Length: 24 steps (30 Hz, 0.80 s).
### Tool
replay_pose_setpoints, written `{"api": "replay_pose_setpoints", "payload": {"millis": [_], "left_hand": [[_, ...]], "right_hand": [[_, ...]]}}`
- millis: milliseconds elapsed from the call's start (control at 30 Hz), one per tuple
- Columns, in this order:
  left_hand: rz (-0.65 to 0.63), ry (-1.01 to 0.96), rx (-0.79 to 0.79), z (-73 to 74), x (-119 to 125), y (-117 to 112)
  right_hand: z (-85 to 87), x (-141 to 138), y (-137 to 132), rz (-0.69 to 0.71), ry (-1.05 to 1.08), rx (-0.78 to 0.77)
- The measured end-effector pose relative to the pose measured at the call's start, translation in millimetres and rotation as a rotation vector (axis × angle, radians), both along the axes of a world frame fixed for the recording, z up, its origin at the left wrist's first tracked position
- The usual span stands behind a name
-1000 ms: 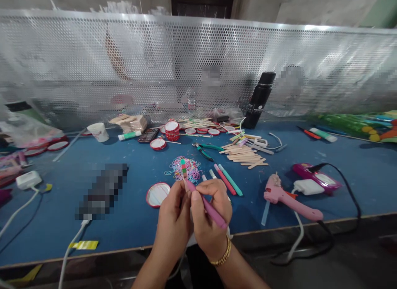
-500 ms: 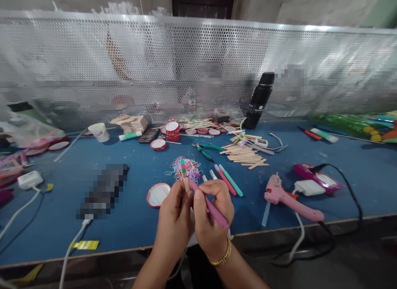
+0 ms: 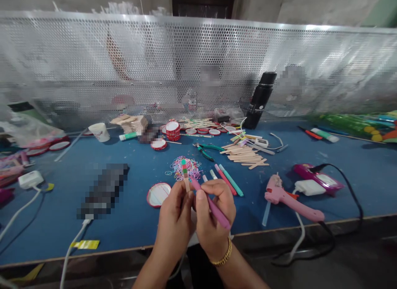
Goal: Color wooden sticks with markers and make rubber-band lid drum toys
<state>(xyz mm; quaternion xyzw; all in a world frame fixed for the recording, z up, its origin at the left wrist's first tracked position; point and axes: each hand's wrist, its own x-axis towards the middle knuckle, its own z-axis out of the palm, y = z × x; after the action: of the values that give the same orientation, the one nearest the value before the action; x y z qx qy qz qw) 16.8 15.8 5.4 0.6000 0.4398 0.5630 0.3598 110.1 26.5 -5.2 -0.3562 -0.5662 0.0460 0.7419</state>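
Note:
My left hand pinches a wooden craft stick upright; its upper end carries green, red and brown bands. In my right hand is a pink-purple marker, its tip end close against the stick; whether it touches I cannot tell. Beyond my hands lies a heap of small coloured rubber bands. A red-rimmed jar lid rests just left of my left hand. Right of the heap lie a red marker and a teal marker.
Loose craft sticks and teal-handled pliers lie farther back. A pink glue gun with its cord is at right. A phone on a cable lies left. Behind stand a black bottle and a perforated metal panel.
My right hand and the marker have shifted slightly to the right. My left hand with the craft stick is almost unmoved.

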Motion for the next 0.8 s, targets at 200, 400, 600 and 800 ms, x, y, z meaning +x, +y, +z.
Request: {"api": "replay_pose_setpoints", "payload": {"millis": [200, 400, 600, 800], "left_hand": [[0.012, -0.017, -0.014, 1.3, 0.8, 0.7], [0.003, 0.0, -0.018, 2.7, 0.7, -0.1], [0.013, 0.001, -0.021, 2.9, 0.1, -0.7], [0.004, 0.002, -0.01, 4.1, 0.1, -0.3]], "right_hand": [[1.3, -0.1, 0.0, 0.009, -0.049, -0.001], [2.0, -0.2, -0.4, -0.023, -0.018, 0.01], [1.2, -0.4, 0.0, -0.011, -0.042, -0.007], [1.6, -0.1, -0.1, -0.009, -0.018, -0.002]]}}
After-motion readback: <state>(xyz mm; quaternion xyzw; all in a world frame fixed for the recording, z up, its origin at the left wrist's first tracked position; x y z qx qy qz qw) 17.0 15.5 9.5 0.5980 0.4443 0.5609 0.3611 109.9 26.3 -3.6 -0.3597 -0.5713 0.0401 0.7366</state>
